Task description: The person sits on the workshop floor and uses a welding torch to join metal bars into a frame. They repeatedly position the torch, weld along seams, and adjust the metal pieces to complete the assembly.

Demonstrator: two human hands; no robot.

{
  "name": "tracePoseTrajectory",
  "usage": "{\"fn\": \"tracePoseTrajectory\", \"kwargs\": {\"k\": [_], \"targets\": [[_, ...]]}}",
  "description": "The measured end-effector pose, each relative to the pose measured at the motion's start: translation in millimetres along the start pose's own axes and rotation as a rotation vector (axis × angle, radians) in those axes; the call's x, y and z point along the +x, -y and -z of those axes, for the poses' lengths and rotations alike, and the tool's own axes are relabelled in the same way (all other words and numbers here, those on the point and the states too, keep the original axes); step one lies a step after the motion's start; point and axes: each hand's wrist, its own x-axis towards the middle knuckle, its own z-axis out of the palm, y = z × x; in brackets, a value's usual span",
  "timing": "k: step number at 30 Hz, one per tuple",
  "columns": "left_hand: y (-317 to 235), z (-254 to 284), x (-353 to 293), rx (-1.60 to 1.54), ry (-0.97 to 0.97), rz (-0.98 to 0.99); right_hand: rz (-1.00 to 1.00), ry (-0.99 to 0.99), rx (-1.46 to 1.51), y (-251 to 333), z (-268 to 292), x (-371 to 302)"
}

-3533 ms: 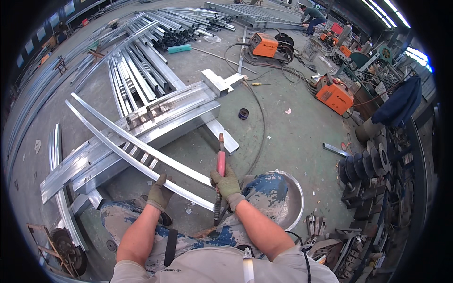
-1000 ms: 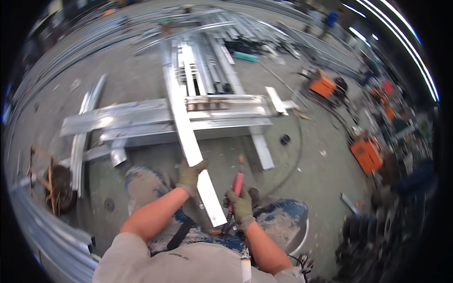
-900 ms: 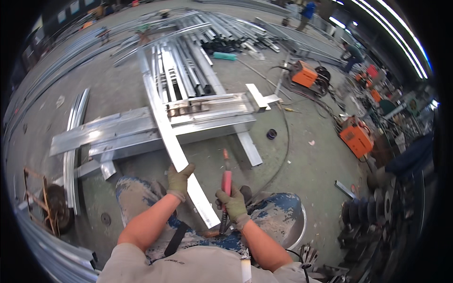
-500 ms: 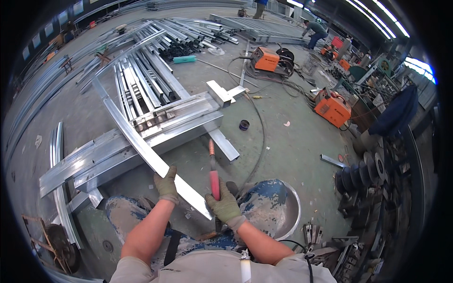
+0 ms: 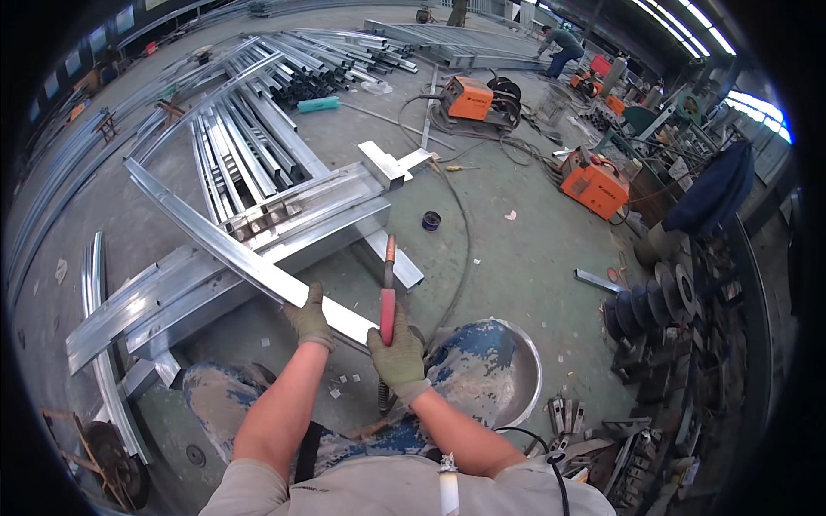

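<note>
In a green work glove, my left hand (image 5: 310, 320) is closed round the edge of a long, bright metal profile (image 5: 245, 263). The profile slants from the upper left down to my right hand, lying across the stacked wide metal beams (image 5: 297, 228). My right hand (image 5: 398, 354), gloved too, grips the red handle of a welding torch (image 5: 388, 308). Its copper-coloured nozzle points up and away from me. The profile's near end meets the right glove, which partly hides it; I cannot tell if those fingers also press on it.
Two orange welding machines (image 5: 470, 100) (image 5: 595, 183) stand on the right, with a cable trailing across the floor. A dark round tin (image 5: 431, 221) sits ahead. Metal tubes (image 5: 249, 146) are piled behind the beams. Wire spools (image 5: 662, 297) line the right side. A person (image 5: 564, 50) bends over far back.
The metal profile has swung, its far end going left and its near end rising to my right glove. My left hand has shifted slightly with it. The torch stays in my right hand.
</note>
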Motion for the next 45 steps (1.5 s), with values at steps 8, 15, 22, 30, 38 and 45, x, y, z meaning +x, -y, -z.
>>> {"fn": "tracePoseTrajectory", "kwargs": {"k": [8,15,22,30,38,45], "targets": [[-0.2,53.2,3.8,-0.009,0.092,0.144,0.069,-0.065,-0.01,-28.7,-20.5,17.0],[9.2,92.7,0.8,0.268,0.029,0.391,0.051,-0.065,-0.026,-20.5,-13.7,24.1],[49.5,77.8,35.9,-0.208,0.3,0.68,0.076,-0.096,-0.05,-25.6,-19.3,19.4],[81.1,68.6,72.9,-0.526,0.306,0.755,0.081,-0.109,-0.017,-23.0,-17.8,15.1],[88.3,60.4,63.4,-0.508,0.228,0.718,0.084,-0.144,0.067,-42.9,-29.0,11.7],[94.5,68.6,43.5,-0.568,0.174,0.739,-0.046,-0.115,0.267,-56.7,-21.6,2.0]]}}
